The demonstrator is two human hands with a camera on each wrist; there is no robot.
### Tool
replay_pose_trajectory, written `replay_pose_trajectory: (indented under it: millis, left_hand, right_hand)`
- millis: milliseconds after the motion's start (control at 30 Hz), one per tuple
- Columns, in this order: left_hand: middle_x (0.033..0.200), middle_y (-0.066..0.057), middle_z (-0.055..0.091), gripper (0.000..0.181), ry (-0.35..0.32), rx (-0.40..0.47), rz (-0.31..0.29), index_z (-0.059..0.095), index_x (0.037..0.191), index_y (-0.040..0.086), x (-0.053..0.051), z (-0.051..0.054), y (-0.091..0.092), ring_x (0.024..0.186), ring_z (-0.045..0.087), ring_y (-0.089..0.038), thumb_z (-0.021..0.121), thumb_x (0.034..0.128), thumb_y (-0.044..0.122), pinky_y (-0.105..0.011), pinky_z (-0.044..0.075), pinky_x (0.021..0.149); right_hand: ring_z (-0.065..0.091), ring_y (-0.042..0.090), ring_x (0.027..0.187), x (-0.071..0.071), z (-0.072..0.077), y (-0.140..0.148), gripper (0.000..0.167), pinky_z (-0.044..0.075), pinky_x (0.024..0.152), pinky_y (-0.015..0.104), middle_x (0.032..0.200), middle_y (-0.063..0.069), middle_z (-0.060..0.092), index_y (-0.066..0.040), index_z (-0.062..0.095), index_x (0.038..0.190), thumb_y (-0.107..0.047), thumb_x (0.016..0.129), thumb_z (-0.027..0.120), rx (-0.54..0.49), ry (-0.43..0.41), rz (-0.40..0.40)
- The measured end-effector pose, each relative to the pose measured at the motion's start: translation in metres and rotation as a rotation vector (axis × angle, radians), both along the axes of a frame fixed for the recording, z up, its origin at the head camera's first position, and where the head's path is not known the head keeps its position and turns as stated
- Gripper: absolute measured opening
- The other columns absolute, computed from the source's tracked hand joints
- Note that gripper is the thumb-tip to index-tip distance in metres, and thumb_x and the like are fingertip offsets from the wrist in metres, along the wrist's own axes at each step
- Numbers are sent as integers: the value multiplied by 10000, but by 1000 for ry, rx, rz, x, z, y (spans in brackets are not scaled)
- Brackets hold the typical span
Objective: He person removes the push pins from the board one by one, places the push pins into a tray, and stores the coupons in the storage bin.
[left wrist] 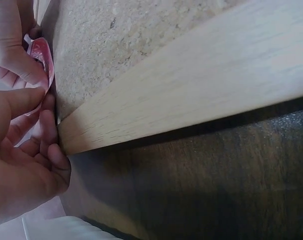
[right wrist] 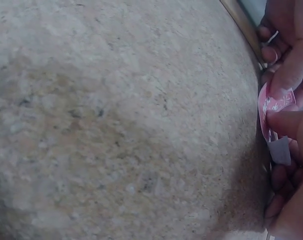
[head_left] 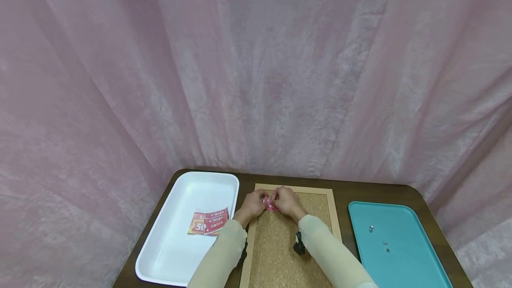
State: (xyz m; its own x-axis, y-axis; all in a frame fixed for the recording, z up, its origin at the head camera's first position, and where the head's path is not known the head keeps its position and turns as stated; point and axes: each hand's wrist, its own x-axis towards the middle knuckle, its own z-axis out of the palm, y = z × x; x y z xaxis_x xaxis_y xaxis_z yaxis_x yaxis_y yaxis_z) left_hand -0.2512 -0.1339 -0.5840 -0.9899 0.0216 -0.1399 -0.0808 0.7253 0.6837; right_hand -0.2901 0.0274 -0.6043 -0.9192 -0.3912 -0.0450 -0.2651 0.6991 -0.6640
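A pink printed paper coupon [head_left: 270,206] is held over the top left part of a wood-framed cork board [head_left: 286,250]. My left hand [head_left: 254,203] pinches its left side between thumb and fingers. On the other side my right hand [head_left: 288,201] pinches it too, fingers close to the left ones. In the left wrist view the coupon [left wrist: 44,57] looks bent between the two hands. The right wrist view shows the coupon [right wrist: 274,110] curling, with a whitish end near the lower fingers. Whether a pin is in the fingers cannot be made out.
Left of the board stands a white tray [head_left: 172,252] holding several overlapping red coupons [head_left: 210,222]. A teal tray [head_left: 404,252] on the right carries a few small clear pins [head_left: 371,228]. The dark wooden table [head_left: 344,203] ends at a pink curtain [head_left: 272,101].
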Motion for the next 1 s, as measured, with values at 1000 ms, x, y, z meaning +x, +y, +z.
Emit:
replay_pose_trajectory:
  millis: [1000]
  left_hand:
    - [1113, -150, 745, 205, 36, -58, 43, 725, 1128, 47, 1, 4, 0, 956, 652, -291, 697, 926, 23, -475, 541, 855]
  right_hand:
    - [578, 91, 678, -1, -3, 9, 31, 453, 590, 219, 825, 100, 724, 12, 728, 949, 22, 919, 731, -428, -127, 11]
